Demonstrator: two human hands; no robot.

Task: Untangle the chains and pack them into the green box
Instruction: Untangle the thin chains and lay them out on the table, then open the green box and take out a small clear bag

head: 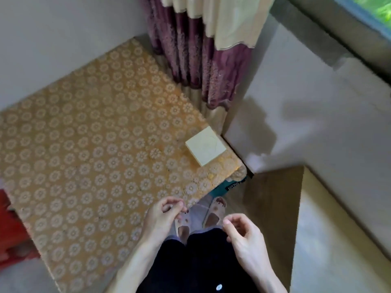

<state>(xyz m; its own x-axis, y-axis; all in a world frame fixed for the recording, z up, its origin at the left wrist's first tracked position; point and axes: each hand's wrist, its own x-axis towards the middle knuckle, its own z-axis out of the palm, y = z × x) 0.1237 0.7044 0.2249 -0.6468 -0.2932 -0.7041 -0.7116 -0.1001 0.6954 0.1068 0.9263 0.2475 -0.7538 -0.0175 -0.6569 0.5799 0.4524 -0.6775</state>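
A pale green square box [205, 148] lies closed on the near right corner of the table [91, 144], with a faint thin curved line on its lid. My left hand [164, 216] hovers over the table's near edge, its fingers curled and pinching a small silvery glint of chain [171, 206]. To the right, over my legs, my right hand [243, 235] has curled fingers, with thumb and forefinger pinched together. Any chain between the two hands is too fine to make out.
An orange cloth with a flower pattern covers the table. A purple and cream curtain [201, 49] hangs behind its far corner. On the right are a white ledge [317, 115] and a wooden surface [273, 204]. Something red [10, 225] sits at the left edge. My sandalled feet [213, 216] stand below.
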